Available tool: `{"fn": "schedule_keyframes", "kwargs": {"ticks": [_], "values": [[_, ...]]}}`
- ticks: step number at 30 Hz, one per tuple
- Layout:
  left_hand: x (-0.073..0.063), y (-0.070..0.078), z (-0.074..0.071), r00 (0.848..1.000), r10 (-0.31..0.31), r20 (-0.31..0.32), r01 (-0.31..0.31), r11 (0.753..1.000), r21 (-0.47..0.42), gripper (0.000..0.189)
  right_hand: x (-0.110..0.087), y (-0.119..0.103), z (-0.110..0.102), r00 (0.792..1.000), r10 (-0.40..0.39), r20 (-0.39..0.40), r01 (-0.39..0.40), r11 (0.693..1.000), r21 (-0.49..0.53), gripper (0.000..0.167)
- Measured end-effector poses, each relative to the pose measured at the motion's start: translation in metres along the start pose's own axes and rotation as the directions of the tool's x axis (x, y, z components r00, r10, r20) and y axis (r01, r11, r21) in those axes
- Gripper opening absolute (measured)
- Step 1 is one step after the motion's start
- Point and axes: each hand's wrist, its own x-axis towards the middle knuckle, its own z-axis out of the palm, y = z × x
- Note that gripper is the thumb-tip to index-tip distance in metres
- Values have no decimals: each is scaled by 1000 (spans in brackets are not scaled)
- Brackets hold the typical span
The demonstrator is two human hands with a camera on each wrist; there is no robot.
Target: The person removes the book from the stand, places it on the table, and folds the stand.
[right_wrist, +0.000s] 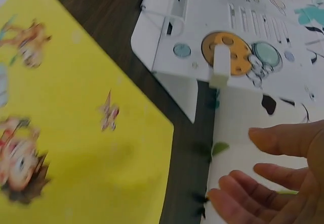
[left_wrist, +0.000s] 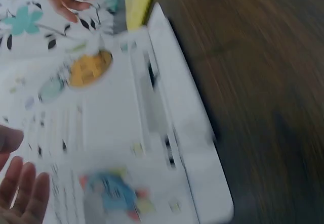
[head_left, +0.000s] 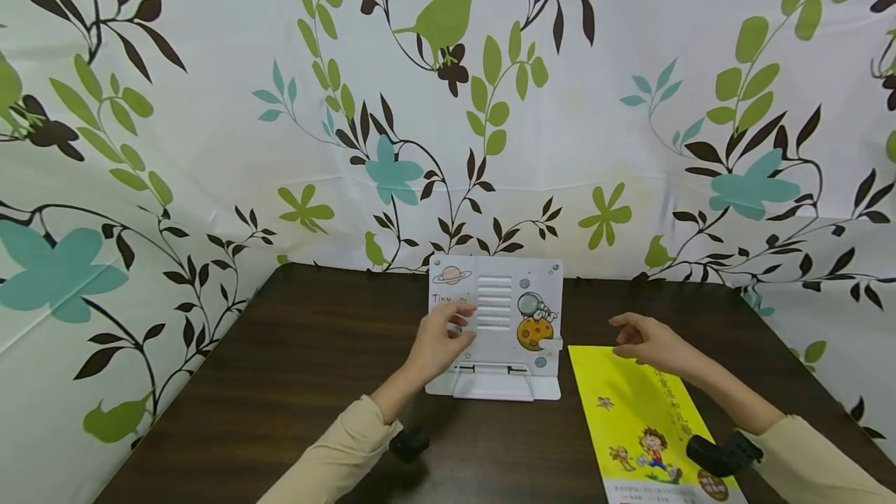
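A white reading stand (head_left: 495, 341) with cartoon planets, an astronaut and slots stands upright on the table, its front ledge (head_left: 493, 387) folded out. My left hand (head_left: 439, 341) is in front of the stand's left half, thumb and fingers apart with nothing between them. Off to the right lies a yellow book (head_left: 630, 418) with a cartoon child on its cover. Over the book's top edge is my right hand (head_left: 654, 342), fingers loosely bent and holding nothing. The right wrist view shows a small white clip (right_wrist: 221, 64) at the stand's side edge.
The dark wooden table (head_left: 301, 379) ends at a cloth (head_left: 560, 138) printed with leaves and birds, hanging behind and at both sides. A black wrist device (head_left: 409, 443) is on the left wrist and another black device (head_left: 724, 453) is on the right.
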Motion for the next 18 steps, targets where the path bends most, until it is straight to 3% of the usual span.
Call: {"fn": "schedule_keyframes", "kwargs": {"ticks": [4,9,11,14,18], "values": [[-1,-13,-15,991,2,-132,7,998,70,30,14,-11,13,999,-23,-32,23,1000,-19,49],[-3,-30,-27,966,-98,-237,117,991,69,39,30,-17,27,995,-70,-77,70,998,-1,47],[-4,-36,-30,959,-148,-243,166,985,56,45,36,-16,30,992,-80,-97,83,996,22,46],[-4,-42,-31,962,-195,-191,204,979,26,52,43,-16,36,988,-84,-128,92,994,61,42],[-5,-46,-29,970,-206,-132,208,978,1,47,51,-15,46,981,-102,-163,121,986,113,35]]}}
